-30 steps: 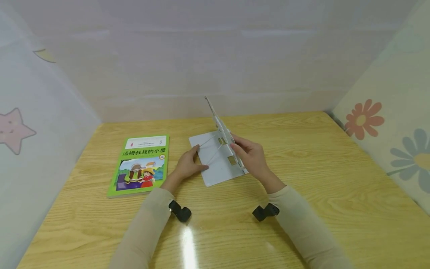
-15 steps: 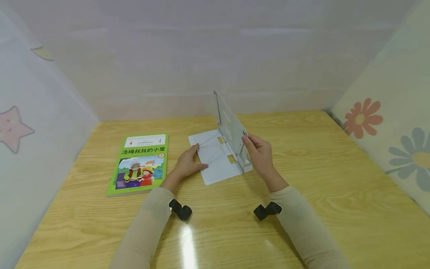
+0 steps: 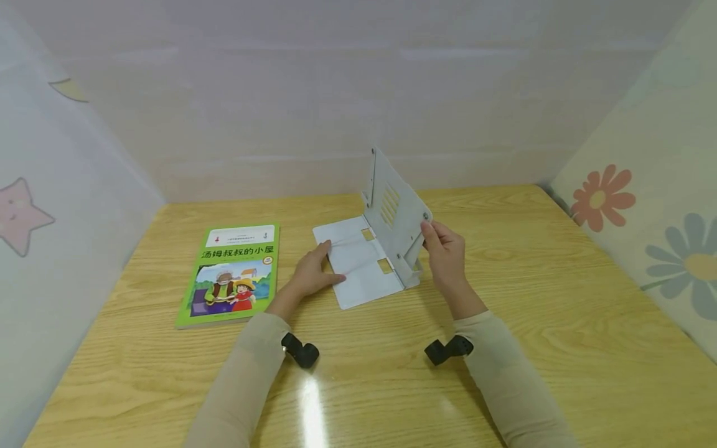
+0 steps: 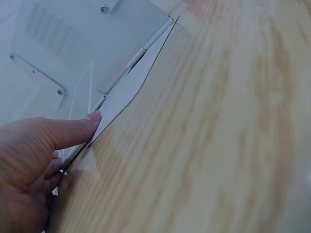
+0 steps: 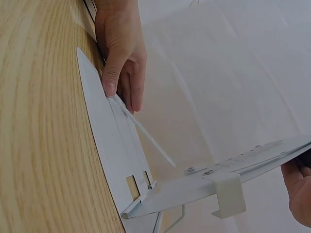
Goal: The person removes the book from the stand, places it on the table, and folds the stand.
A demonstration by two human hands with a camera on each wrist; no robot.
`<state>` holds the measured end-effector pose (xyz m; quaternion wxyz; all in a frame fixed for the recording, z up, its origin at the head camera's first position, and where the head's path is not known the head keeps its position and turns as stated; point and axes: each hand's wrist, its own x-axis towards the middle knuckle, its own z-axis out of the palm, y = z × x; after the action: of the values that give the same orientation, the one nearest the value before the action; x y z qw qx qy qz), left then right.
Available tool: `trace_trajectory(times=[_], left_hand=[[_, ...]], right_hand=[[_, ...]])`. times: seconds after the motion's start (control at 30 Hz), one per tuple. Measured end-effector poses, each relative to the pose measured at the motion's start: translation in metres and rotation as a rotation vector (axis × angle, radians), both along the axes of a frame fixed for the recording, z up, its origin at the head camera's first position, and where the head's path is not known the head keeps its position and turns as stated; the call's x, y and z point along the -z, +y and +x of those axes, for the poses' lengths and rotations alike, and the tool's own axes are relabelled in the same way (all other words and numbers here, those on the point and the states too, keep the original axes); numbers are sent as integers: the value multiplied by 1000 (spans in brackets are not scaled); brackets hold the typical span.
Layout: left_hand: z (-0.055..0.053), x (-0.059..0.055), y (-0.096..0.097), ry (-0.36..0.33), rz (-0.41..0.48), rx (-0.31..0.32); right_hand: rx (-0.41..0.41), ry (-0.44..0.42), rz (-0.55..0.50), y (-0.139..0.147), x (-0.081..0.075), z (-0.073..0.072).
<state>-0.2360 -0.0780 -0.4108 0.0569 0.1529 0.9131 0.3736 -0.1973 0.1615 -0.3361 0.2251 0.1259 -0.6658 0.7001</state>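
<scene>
A white metal book stand stands in the middle of the table in the head view, its flat base plate (image 3: 366,283) lying on the wood and its slotted back panel (image 3: 411,211) raised and leaning right. My left hand (image 3: 308,272) holds the base's left edge, thumb on top. In the right wrist view a thin wire prop (image 5: 146,133) slants up from beside that thumb. My right hand (image 3: 448,255) pinches the panel's near upper corner between thumb and fingers; those fingers are partly hidden behind it. A bent lip (image 5: 231,196) juts from the panel.
A green-bordered picture book (image 3: 229,274) lies flat on the wooden table (image 3: 560,298), left of my left hand. A pale sheet wall (image 3: 358,99) closes off the back, with printed sheets at both sides.
The back panel has swung up and over to the right, opening wider from the base. My right hand has moved right with it; my left hand has stayed at the base edge.
</scene>
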Motion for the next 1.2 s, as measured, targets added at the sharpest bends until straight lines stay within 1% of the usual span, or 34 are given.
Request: trace_trajectory(times=[0.3, 0.43, 0.6, 0.7, 0.87, 1.07, 1.2], left_hand=[[0, 0, 0, 4, -13, 6], [1, -1, 0, 3, -17, 5], [1, -2, 1, 18, -15, 11], [1, -2, 1, 23, -14, 10], [0, 0, 1, 31, -13, 19], [-1, 2, 0, 27, -6, 16], [-2, 4, -1, 18, 5, 7]], right_hand=[[-24, 6, -15, 0, 1, 0], [-26, 15, 8, -1, 2, 0], [14, 11, 52, -4, 2, 1], [18, 17, 89, -8, 2, 2], [-4, 36, 126, -13, 2, 5], [-30, 87, 164, -20, 4, 5], [-49, 94, 160, -27, 5, 5]])
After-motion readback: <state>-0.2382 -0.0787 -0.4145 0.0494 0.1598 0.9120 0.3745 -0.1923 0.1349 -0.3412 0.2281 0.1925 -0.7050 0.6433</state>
